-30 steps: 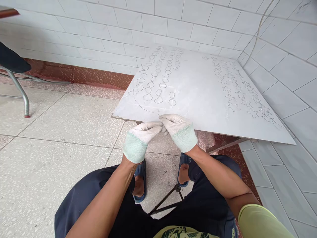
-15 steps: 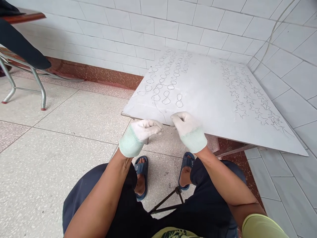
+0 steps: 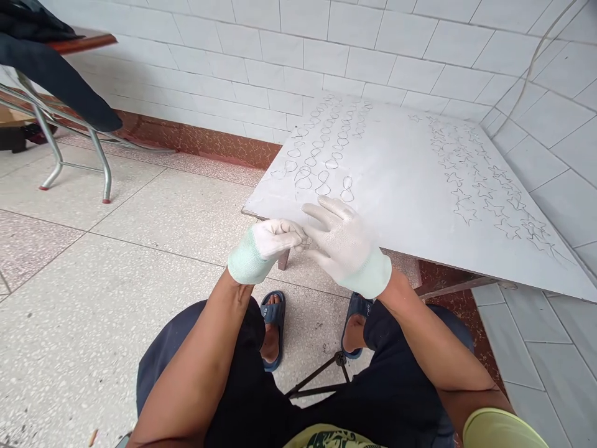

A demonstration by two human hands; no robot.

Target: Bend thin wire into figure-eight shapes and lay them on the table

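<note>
In a white glove with a pale green cuff, my left hand (image 3: 273, 239) pinches a thin wire (image 3: 306, 240) at its fingertips, just off the near edge of the white board (image 3: 396, 205). The wire looks bent into a small loop, partly hidden by the fingers. My right hand (image 3: 347, 242), gloved alike, has its fingers spread over the board's edge. Its nearest fingertips meet or almost touch the wire. Beyond the hands lie thin wire figure-eight shapes (image 3: 323, 182) in rows. Wire star shapes (image 3: 464, 211) cover the board's right side.
White tiled walls (image 3: 261, 43) border the board at the back and right. A folding chair (image 3: 100, 165) with dark cloth (image 3: 60, 81) stands at left, by a reddish tabletop (image 3: 88, 43). Below, between my sandalled feet, is a black tripod leg (image 3: 312, 389).
My right hand has gone from a closed pinch to spread fingers and moved closer to the left. The wire strand that trailed over the board's edge no longer shows there. The view has shifted slightly left.
</note>
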